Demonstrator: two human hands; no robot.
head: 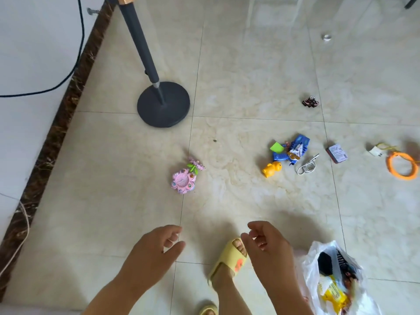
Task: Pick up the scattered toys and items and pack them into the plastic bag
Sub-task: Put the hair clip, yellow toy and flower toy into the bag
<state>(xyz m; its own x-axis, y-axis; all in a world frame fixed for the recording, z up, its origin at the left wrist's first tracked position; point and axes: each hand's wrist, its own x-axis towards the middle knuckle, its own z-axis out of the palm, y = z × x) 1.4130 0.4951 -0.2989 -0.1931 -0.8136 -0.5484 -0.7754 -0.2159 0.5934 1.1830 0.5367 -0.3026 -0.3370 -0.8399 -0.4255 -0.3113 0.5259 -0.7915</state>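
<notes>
Toys lie scattered on the tiled floor. A pink flower toy (184,179) is nearest, ahead of my left hand (154,251). Further right sit a yellow duck (272,169), a blue robot toy (292,150) with a green piece, a white cable (307,165), a small box (337,153), an orange ring (402,164) and a white plug (375,151). A dark hair clip (310,101) lies beyond. The white plastic bag (318,289), holding several items, stands open at lower right, beside my right hand (266,242). Both hands hover with loosely curled fingers, holding nothing.
A dark fan stand (163,104) with a round base rises at upper middle. A white wall and brown skirting (56,133) run along the left, with a black cord. My foot in a yellow slipper (231,258) is between my hands.
</notes>
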